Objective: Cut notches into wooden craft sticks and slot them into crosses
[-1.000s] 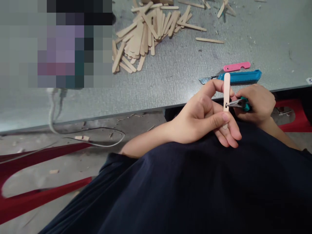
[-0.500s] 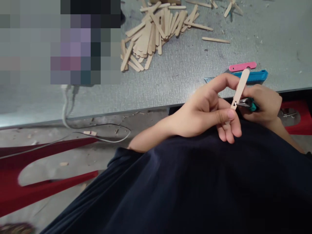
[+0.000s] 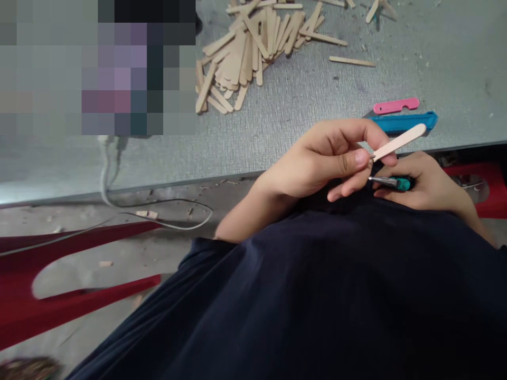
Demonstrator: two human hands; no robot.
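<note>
My left hand (image 3: 320, 158) pinches one end of a pale wooden craft stick (image 3: 400, 141) between thumb and fingers; the stick points up and to the right, over the table's front edge. Just below it my right hand (image 3: 423, 184) is closed round small pliers with a teal handle (image 3: 392, 182), whose metal tip points left towards the left fingertips. The pliers' jaws are apart from the stick. Both hands hover above my lap, which is covered in dark cloth.
A grey table (image 3: 285, 121) carries a heap of wooden sticks (image 3: 249, 53) at the back, a blue utility knife (image 3: 407, 121) and a pink one (image 3: 396, 105) near the front edge. A cable (image 3: 158, 211) hangs over the edge on the left. Red plastic furniture (image 3: 59, 306) stands on the floor.
The stick has swung from upright to slanting right. The pliers, which gripped its middle, have come off it and dropped below. My left hand has risen slightly.
</note>
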